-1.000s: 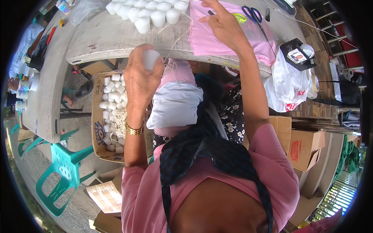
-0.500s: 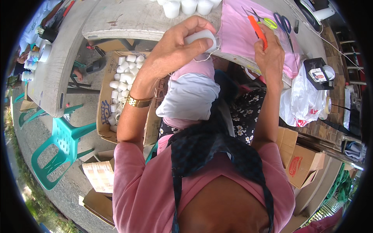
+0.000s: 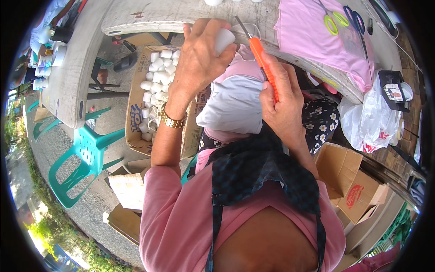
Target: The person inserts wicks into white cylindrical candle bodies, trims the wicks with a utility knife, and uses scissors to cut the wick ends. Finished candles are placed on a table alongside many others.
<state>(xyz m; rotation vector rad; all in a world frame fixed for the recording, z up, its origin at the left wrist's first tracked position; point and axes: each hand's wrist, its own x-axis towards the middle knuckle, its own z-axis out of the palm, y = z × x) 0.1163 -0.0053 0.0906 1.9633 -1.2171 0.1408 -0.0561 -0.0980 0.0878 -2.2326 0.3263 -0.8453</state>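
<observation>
- Left hand (image 3: 199, 59): fingers curled round a white candle (image 3: 224, 41), held at the near edge of the table (image 3: 181, 18).
- Right hand (image 3: 283, 93): closed round an orange-handled tool (image 3: 264, 61), its thin tip near the candle, a gap between.
- Below, open room separates both wrists above a white cloth (image 3: 233, 104) on the lap.
- Rightward, a pink cloth (image 3: 303, 31) reaches the table's near edge; yellow-green scissors (image 3: 335, 21) lie there.
- Leftward, below table level, a carton (image 3: 135, 115) of white pieces (image 3: 158, 76) stands just beside the left forearm.
</observation>
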